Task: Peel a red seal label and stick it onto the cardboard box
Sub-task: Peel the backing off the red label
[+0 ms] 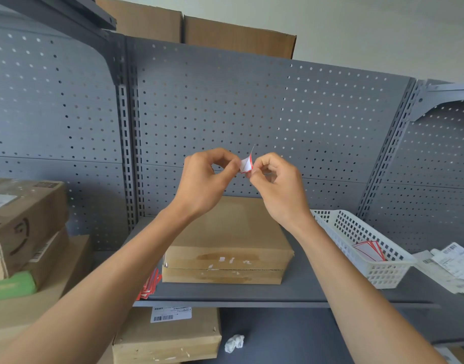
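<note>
A small white label with a red border [247, 164] is pinched between my left hand [204, 179] and my right hand [278, 185], held up in front of the grey pegboard. One thin layer curls up away from the rest at the top, so the label and its backing are partly apart. Below my hands a flat cardboard box [225, 248] lies on the grey shelf [252, 292]. Its front face shows torn tape marks.
A white plastic basket [367, 248] at the right holds more red-bordered labels [370, 250]. A pile of red labels [149, 285] lies left of the box. Stacked cartons [23, 222] stand at the left, crumpled papers [451, 261] at far right, another box [168, 334] below.
</note>
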Demonstrator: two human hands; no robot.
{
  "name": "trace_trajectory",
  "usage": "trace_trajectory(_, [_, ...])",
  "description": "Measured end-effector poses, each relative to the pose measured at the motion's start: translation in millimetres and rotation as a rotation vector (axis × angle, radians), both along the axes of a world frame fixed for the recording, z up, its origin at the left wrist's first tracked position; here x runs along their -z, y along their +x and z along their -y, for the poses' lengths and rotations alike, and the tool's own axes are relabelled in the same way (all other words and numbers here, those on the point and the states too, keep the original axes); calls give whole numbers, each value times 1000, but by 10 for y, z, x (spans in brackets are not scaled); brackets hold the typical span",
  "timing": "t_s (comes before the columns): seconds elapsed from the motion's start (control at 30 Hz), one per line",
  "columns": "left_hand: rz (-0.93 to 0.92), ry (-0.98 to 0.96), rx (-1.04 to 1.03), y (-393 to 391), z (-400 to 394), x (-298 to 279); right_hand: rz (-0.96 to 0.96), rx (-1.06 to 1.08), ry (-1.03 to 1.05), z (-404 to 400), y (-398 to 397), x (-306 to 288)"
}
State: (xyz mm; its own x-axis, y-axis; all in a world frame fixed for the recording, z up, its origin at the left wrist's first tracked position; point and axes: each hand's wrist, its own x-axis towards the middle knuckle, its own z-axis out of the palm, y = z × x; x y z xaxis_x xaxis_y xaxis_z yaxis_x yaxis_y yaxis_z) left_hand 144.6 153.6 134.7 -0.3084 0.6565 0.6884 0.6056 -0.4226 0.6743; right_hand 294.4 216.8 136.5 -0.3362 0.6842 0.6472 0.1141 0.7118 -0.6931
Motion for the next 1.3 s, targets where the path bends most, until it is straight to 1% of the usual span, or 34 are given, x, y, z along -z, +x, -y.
trace_trajectory(0.13, [129, -5, -3, -132, -46, 9, -45, 29, -53, -89, 6, 15])
trace_trajectory(0.23, [279, 20, 25, -211, -40, -1, -70, 42, -90, -128, 25, 16])
trace_trajectory(0.3, [357, 38, 3, -260, -26, -18, -100, 45, -125, -135, 31, 10])
trace_trajectory(0.57, [560, 79, -81, -489, -45, 28, -160, 108, -226, -204, 87, 34])
trace_trajectory(0.83, [640, 125, -149, -652, -60, 62, -218, 163, -255, -291, 155, 56])
trace_trajectory(0.97, [637, 136, -149, -637, -72, 72, -211, 189, -255, -307, 208, 77])
trace_trajectory(1.13, [591, 114, -83, -450, -175, 95, -178, 233, -261, -326, 385, 66])
trace_trajectory(1.3, [543, 73, 29, -16, -378, 89, -174, 294, -263, -307, 742, 41])
